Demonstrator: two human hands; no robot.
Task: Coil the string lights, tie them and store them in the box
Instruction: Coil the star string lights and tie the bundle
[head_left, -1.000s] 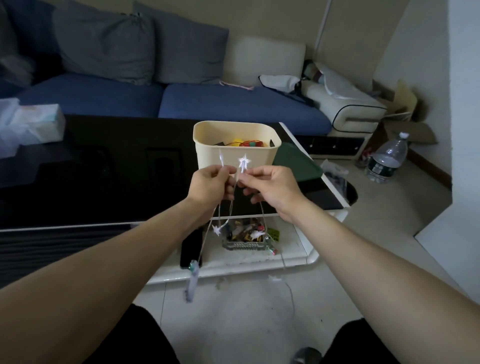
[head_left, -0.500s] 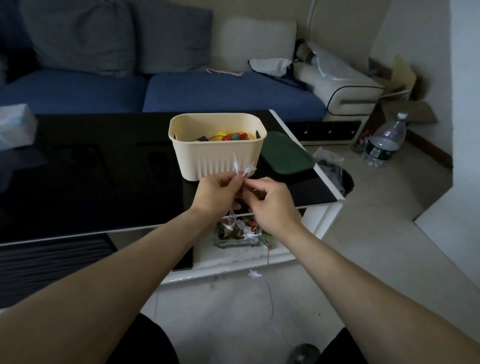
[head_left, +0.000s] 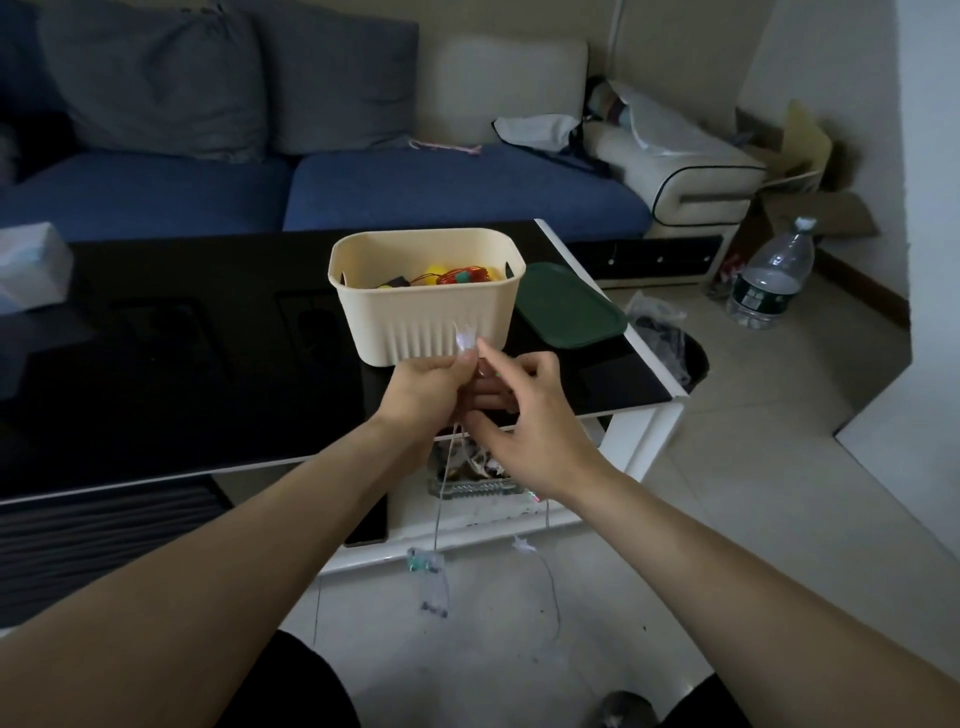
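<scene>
Since the earlier frame the right hand (head_left: 524, 415) has let go of the pinch and dropped slightly, fingers now spread; the loose wire below hangs lower, its tail reaching the floor.

Left to right: tissue pack (head_left: 31, 267) at the far left of the black worktop (head_left: 182, 364). Left hand (head_left: 428, 387) holds the grip: thumb and fingers curled around gathered loops of the string lights (head_left: 464, 340), one star bulb standing up above the fingers. Box (head_left: 426, 293) sits on the worktop just behind the hands, open, with coloured items inside. Right hand touches the left, fingers relaxed, holding nothing that I can see. Green lid (head_left: 569, 306) lies beside the box, to its right.

Key relation: uncoiled wire runs straight down from the left grip, long axis vertical. The right hand is nearer that hanging run, so it is likely the one to gather the next loop.
</scene>
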